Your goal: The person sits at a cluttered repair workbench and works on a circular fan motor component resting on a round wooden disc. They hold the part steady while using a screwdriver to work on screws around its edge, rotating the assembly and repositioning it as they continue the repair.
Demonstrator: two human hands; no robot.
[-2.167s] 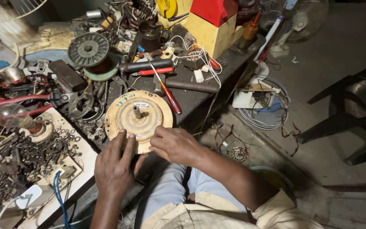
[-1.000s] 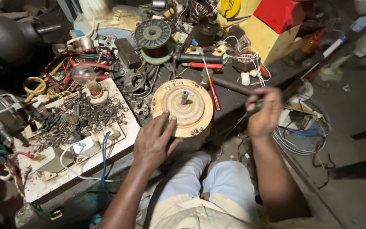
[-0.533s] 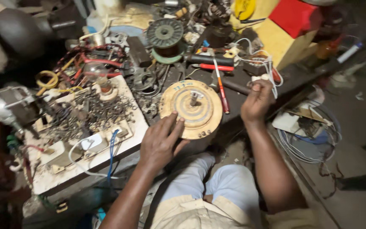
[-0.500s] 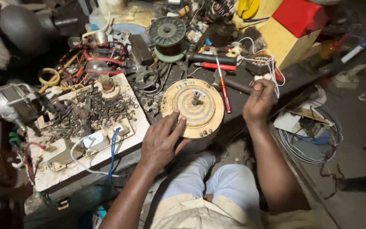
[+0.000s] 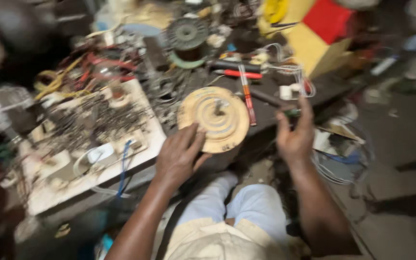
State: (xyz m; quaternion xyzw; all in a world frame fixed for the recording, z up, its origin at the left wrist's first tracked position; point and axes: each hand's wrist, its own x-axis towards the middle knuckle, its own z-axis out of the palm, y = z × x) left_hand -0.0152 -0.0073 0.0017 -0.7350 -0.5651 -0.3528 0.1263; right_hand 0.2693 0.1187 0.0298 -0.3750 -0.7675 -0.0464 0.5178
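here the left hand (image 5: 181, 156) steadies the tan round disc (image 5: 214, 119) while the right hand (image 5: 293, 135) pinches a small dark tool (image 5: 291, 112).

Your left hand (image 5: 179, 156) and right hand (image 5: 293, 137) are bare: no gloves, rings or watch that the blur lets through. Forearms bare too, sleeves not visible. You wear light blue trousers (image 5: 256, 209) and a cream shirt (image 5: 208, 240) with a dark strap (image 5: 173, 226) crossing it.

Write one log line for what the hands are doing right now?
left hand: resting on round tan disc | right hand: pinching small dark tool, blurred | red-handled screwdriver: beside disc
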